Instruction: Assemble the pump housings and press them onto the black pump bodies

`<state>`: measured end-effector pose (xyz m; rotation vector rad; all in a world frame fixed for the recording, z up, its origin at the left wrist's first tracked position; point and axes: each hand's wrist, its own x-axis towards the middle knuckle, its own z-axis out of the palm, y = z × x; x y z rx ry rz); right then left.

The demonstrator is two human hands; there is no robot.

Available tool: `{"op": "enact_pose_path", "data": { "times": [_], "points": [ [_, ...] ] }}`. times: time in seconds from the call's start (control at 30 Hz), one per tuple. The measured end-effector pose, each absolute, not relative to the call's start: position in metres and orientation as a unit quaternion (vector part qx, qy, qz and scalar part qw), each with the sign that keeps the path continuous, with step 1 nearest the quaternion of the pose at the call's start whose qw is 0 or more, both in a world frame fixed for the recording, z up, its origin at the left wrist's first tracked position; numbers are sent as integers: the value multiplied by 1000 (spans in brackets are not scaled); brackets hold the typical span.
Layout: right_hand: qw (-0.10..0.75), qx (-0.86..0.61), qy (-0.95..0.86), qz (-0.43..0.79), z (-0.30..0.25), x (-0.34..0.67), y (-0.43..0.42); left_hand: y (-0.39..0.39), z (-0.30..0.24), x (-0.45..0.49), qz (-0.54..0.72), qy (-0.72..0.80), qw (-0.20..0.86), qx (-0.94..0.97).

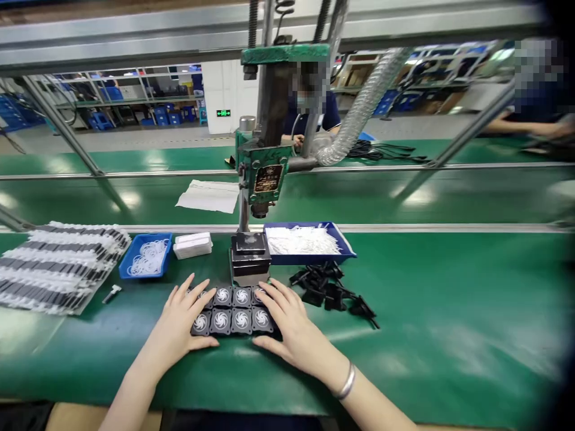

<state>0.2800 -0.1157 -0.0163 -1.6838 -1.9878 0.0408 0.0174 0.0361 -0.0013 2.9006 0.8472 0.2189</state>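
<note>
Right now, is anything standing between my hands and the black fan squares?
Nothing visible: your left hand and right hand touch the black fan squares at opposite ends. The dark block stands beyond the squares, not in between.

Both hands [294, 329] hold two rows of swirl-marked black squares [241, 320]; a press [268, 176] stands behind.

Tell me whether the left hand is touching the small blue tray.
Apart. In the head view, green mat shows between the left hand and the small blue tray, which holds white loops.
</note>
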Motion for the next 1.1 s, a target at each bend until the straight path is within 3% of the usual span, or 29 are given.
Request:
{"op": "enact_pose_path", "data": {
  "times": [0.17,0.33,0.57,1.1],
  "points": [
    [278,-713,-643,-16,26,330,-93,36,-7,7,142,271,26,952],
    [134,-829,-541,42,63,398,-25,18,-3,2,224,273,45,934],
    [19,-859,-495,127,59,426,50,-5,-6,-3,262,299,81,914],
    [-10,-852,-427,303,66,429,74,-7,-15,3,262,248,90,928]
  ]
}}
